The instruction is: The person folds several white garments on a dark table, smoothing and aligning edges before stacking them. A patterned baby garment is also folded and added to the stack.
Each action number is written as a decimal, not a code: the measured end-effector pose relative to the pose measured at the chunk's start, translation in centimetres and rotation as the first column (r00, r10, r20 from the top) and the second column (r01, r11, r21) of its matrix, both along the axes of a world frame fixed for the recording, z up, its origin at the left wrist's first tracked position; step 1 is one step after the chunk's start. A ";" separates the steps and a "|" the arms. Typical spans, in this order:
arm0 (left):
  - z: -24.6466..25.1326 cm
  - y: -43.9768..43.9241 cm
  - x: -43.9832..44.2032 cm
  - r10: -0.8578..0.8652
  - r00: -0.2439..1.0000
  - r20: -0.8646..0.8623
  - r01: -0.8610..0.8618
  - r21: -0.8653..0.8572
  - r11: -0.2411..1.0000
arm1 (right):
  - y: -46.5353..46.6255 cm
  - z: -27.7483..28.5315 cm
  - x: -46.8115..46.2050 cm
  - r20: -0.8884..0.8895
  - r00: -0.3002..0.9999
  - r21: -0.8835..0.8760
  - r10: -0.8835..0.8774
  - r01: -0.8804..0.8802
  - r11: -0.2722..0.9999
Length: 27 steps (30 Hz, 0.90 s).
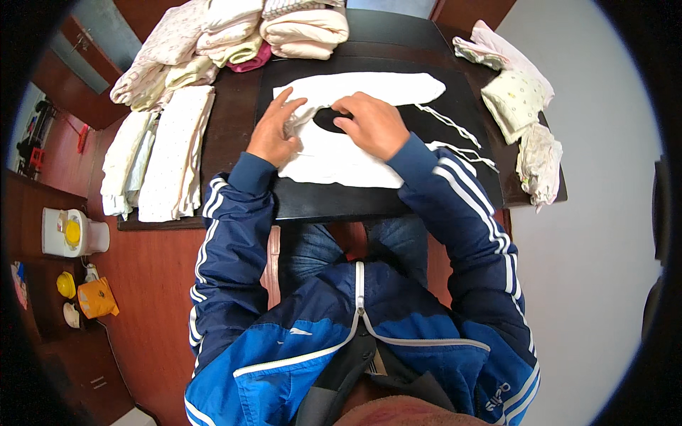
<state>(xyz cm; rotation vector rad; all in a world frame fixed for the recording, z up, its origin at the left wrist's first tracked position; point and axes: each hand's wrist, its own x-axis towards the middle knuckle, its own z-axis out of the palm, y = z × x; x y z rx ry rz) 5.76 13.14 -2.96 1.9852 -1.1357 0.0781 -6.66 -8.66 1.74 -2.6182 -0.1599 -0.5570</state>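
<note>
A white cloth garment [341,160] lies spread on the black tabletop [303,205] before me. Thin white cords [453,123] trail from its right side. Between its upper and lower parts, a dark gap [326,121] shows the surface underneath. My left hand [276,130] is at the garment's left edge, fingers spread, with cloth under or beside them. Over the gap, my right hand [373,125] has bent fingers, its thumb and forefinger apart near the cloth edges. Nothing is visibly pinched in either hand.
Folded cloths [176,154] lie along the table's left side. Behind them rise tall stacks of folded textiles [303,32]. Loose printed baby clothes [514,101] lie along the right edge, near a pale wall [586,160]. At lower left, a shelf holds a yellow bag [97,298].
</note>
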 end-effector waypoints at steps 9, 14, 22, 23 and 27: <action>1.2 0.4 0.6 0.051 0.982 -0.184 -0.107 -0.309 0.945 | 1.9 -2.2 9.0 -0.109 0.989 -0.299 -0.101 0.064 0.952; 1.2 0.2 0.4 0.109 0.981 -0.159 -0.151 -0.286 0.946 | 0.9 -2.2 9.5 0.045 0.996 -0.003 -0.079 0.080 0.997; 1.0 -0.2 0.1 0.227 0.974 -0.010 -0.227 -0.078 0.971 | -4.9 0.5 9.7 0.069 0.957 0.167 -0.281 0.267 0.949; 0.9 -0.2 0.1 0.222 0.975 0.008 -0.220 -0.081 0.972 | -5.9 0.5 9.5 0.059 0.948 0.139 -0.312 0.302 0.943; 0.1 -0.1 0.5 0.110 0.993 0.042 -0.109 -0.010 0.994 | -8.9 -0.8 8.1 -0.082 0.916 -0.032 -0.394 0.392 0.919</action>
